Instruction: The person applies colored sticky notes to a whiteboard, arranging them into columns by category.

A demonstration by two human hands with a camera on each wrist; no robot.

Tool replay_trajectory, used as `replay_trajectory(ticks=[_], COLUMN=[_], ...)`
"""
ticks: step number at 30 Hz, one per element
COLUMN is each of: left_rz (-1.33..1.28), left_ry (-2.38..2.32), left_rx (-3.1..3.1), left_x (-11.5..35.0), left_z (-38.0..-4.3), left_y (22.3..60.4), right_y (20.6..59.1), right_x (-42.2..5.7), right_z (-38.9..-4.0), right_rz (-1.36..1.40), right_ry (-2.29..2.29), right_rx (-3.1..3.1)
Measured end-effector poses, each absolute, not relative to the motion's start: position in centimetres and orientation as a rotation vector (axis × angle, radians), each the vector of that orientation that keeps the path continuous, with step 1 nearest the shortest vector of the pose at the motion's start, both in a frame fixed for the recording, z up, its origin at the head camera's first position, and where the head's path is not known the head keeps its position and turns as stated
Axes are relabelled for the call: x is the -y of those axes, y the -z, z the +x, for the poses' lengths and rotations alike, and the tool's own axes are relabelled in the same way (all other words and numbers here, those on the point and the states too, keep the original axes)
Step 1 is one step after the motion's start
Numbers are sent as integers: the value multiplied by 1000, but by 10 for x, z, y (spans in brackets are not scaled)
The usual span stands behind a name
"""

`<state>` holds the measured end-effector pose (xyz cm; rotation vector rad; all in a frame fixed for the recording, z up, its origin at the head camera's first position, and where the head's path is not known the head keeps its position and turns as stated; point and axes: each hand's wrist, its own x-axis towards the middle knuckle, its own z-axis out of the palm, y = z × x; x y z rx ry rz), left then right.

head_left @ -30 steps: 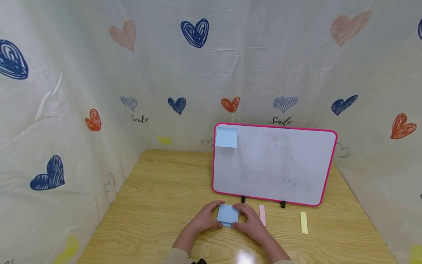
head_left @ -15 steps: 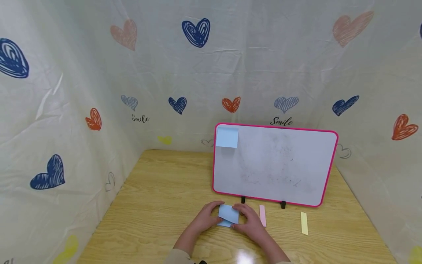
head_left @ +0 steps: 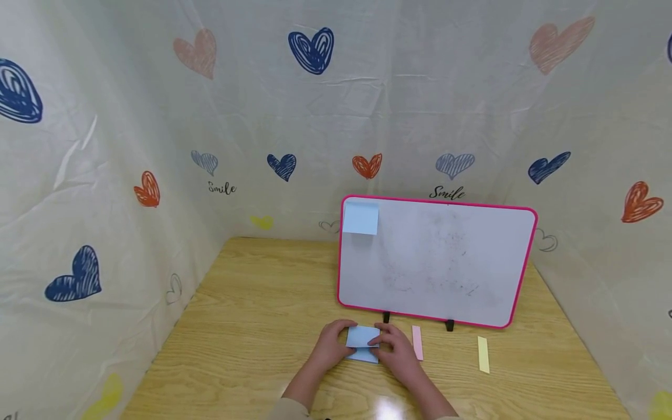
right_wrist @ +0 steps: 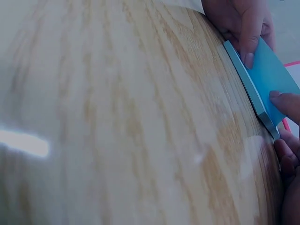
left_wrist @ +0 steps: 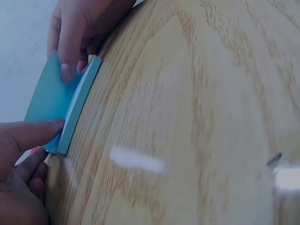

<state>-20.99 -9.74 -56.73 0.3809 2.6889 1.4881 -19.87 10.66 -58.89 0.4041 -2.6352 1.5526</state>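
A pad of light blue sticky notes (head_left: 363,355) is held between both hands close to the table. Its top sheet (head_left: 361,336) is lifted along the near edge and bends up and away, as the left wrist view also shows the raised sheet (left_wrist: 42,101). My left hand (head_left: 329,346) grips the pad's left side, thumb at the near edge under the sheet. My right hand (head_left: 397,353) holds the right side, with a finger at the lifted sheet's right edge and its thumb (right_wrist: 283,101) inside the fold. The fingers behind the pad are partly hidden.
Behind the hands stands a whiteboard (head_left: 441,262) with a pink frame on black feet (head_left: 450,325). One blue sticky note (head_left: 360,219) is on its upper left corner. A pink strip (head_left: 417,343) and a yellow strip (head_left: 483,354) lie on the wooden table (head_left: 252,315) to the right.
The pad's top sheet has risen further from the near edge, first at the left corner and now across its width. My right fingers have shifted onto the sheet's right edge.
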Motion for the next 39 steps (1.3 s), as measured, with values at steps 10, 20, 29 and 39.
replay_trajectory(ticks=[10,20,29,39], left_rz=[332,311,279,261], left_ry=[-1468,-1433,-1385,-1374], left_rx=[-2702,-2728,-2737,-2741], left_x=[95,93,91,90], left_z=[-210,-211,-211,-210], left_y=[570,571,569,566], right_y=[585,586,586,582], right_x=[-104,-104,-102,-101], right_z=[-198,-199,-199,-197], right_rz=[187,138,40,28], right_ry=[-1553,-1546,-1652,-1633], right_rx=[2646,2629,2570,2515])
